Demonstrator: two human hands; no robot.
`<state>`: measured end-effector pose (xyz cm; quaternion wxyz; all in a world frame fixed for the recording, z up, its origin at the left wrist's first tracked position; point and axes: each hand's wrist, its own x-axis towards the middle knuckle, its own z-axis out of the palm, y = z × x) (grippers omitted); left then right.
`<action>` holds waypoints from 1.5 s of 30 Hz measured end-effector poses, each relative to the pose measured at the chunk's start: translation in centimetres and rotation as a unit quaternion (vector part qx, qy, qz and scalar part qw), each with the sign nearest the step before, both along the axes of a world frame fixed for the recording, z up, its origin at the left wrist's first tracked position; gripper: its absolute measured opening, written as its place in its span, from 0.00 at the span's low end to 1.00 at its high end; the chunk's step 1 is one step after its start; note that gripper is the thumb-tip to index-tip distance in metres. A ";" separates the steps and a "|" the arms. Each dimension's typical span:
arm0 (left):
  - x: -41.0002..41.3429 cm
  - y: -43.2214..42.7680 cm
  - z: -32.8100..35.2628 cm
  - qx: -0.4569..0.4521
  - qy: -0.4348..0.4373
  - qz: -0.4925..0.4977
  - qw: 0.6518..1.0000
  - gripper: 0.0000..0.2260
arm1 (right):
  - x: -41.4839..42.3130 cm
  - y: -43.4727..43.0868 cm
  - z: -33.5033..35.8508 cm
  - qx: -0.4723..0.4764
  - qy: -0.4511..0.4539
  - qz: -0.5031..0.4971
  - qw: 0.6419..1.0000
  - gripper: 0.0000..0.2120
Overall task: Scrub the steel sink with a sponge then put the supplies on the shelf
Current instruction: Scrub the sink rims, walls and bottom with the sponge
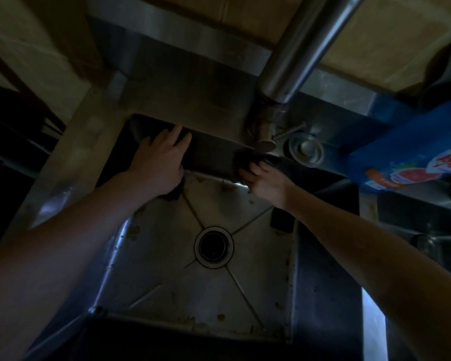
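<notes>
The steel sink fills the dim lower half of the head view, its floor spotted with brown stains around a round drain. My left hand lies flat with fingers spread on the far wall near the back left corner; a dark shape shows under its heel. My right hand presses a dark sponge against the far wall just below the tap. The sponge is mostly hidden in shadow.
A thick steel faucet pipe slants down over the back rim, ending at a spout. A round steel fitting sits beside it. A blue detergent pack rests on the right counter. A dark small object lies at the sink's right wall.
</notes>
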<state>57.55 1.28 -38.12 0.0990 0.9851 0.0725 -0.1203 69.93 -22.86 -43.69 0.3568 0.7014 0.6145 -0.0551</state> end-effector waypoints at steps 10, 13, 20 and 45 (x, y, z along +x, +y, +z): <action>0.1 -7.2 0.6 -0.040 0.023 -0.040 0.998 0.28 | 0.3 -12.4 5.3 -0.101 -0.064 -0.139 0.983 0.20; 0.8 -9.6 0.8 -0.056 -0.002 -0.066 0.996 0.27 | -0.1 -13.5 5.4 -0.060 -0.073 -0.175 0.980 0.18; 3.3 -14.7 2.1 -0.068 -0.033 -0.148 0.986 0.29 | -0.2 -13.2 4.7 -0.057 -0.038 -0.282 0.957 0.20; 6.4 -17.1 -0.5 -0.021 -0.001 -0.090 0.996 0.36 | -10.7 -16.9 6.7 -0.132 0.260 -0.364 0.885 0.06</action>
